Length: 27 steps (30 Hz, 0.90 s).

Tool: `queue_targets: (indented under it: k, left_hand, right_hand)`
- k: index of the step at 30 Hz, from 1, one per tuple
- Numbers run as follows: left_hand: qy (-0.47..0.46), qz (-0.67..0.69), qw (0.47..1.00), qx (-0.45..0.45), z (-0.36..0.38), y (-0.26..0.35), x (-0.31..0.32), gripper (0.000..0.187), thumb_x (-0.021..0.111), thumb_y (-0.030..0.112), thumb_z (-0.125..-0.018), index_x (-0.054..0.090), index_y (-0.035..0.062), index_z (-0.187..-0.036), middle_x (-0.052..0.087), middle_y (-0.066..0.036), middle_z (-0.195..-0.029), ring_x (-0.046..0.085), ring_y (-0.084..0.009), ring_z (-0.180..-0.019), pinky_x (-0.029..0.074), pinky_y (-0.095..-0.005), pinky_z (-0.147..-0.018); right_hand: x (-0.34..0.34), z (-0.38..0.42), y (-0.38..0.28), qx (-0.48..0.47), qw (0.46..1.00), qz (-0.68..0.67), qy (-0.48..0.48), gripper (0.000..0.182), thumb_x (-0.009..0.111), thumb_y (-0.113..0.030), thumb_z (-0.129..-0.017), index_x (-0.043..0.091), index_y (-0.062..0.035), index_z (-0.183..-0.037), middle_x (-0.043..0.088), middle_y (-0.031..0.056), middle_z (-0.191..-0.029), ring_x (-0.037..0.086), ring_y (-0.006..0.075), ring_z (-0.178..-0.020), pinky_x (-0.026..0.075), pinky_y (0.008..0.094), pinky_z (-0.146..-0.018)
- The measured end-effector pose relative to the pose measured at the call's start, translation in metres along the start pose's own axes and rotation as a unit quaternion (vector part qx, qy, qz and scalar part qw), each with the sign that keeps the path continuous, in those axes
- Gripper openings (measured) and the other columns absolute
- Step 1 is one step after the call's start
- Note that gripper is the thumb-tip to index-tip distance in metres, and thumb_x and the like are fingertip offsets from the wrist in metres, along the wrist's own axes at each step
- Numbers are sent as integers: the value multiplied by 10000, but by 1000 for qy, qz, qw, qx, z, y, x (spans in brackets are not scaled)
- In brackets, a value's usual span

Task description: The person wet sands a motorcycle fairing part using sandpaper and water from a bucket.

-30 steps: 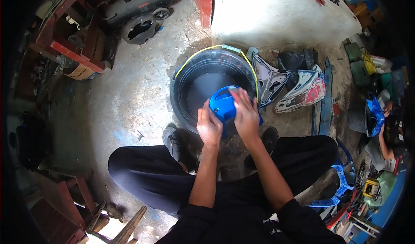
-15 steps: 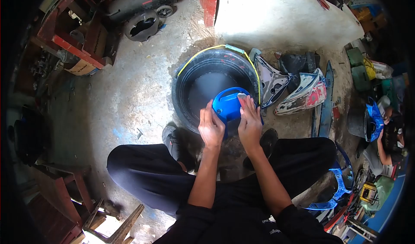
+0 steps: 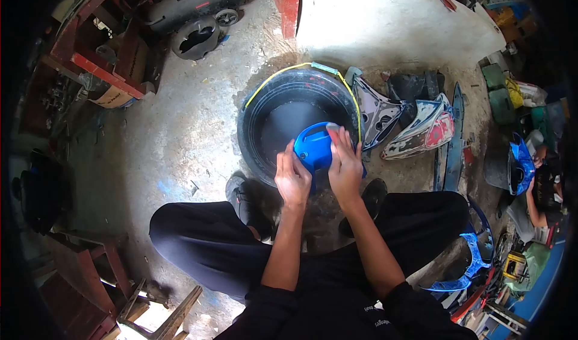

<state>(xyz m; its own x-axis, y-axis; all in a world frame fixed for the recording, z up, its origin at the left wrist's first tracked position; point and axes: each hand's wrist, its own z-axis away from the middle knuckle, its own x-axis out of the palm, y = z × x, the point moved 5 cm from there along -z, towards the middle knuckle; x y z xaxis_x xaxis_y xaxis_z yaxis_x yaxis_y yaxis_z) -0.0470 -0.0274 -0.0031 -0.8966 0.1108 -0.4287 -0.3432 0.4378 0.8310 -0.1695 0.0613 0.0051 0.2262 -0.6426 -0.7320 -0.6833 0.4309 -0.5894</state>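
A glossy blue plastic panel [image 3: 314, 152] with a curved slot along its upper edge is held over a black bucket [image 3: 253, 136]. My left hand [image 3: 293, 177] is closed on the panel's left edge. On its right side, my right hand [image 3: 345, 170] presses a small piece of sandpaper [image 3: 332, 130], grey and reddish, against the upper right surface. The fingers of the right hand lie close together over this piece and cover part of it. Cloudy liquid [image 3: 283, 123] shows in the bottom of the bucket.
Sanded fairing panels [image 3: 421, 132] lie right of the bucket, whose yellow handle [image 3: 271, 82] rests along its rim. A co-worker's arm [image 3: 533, 204] holds another blue part at far right. A blue frame piece [image 3: 472, 265] sits near my right knee. Red wooden furniture [image 3: 102, 72] stands left.
My right hand has slid slightly up and left along the blue panel with the sandpaper, and more of its reddish side shows. My left hand keeps its hold.
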Motion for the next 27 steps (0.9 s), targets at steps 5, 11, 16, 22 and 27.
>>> queue_targets:
  k: [5,11,16,22,27]
  left_hand:
    - [17,-3,1000,16,-1,2,-3,319,532,-66,-969,669,12,-1246,658,-198,-954,683,-360,-837,557,-423,-743]
    - [-30,-50,997,54,10,6,2,351,583,-38,-937,664,91,-1253,671,-137,-959,712,-354,-739,588,-432,-609]
    - [-35,-49,997,47,7,3,2,344,597,-28,-933,652,70,-1258,671,-140,-980,703,-352,-735,585,-434,-623]
    - [1,7,1000,-11,-6,-5,-1,241,540,51,-1019,662,-12,-1217,669,-211,-973,684,-369,-838,551,-429,-767]
    - [-44,-53,997,-24,-24,3,-7,360,630,256,-1015,642,30,-1295,648,-211,-1001,687,-402,-865,569,-470,-746]
  right_hand:
    - [10,-61,-10,-15,999,-7,-31,365,501,-201,-1066,630,-84,-1386,638,184,-1391,598,382,-1296,351,588,-1165]
    - [-22,-19,6,42,996,-71,34,362,483,-149,-1063,630,-68,-1384,644,156,-1396,582,370,-1326,343,571,-1178]
    - [-19,-3,8,13,999,-32,39,372,463,-122,-1070,612,-5,-1390,606,174,-1443,545,348,-1377,312,546,-1202]
    - [-9,-9,-4,-20,999,-17,21,392,544,-114,-1033,601,6,-1402,620,217,-1410,558,360,-1365,309,573,-1198]
    - [-5,-28,-5,-35,999,-28,-1,396,545,-137,-1035,600,-4,-1404,603,216,-1428,548,364,-1370,327,561,-1192]
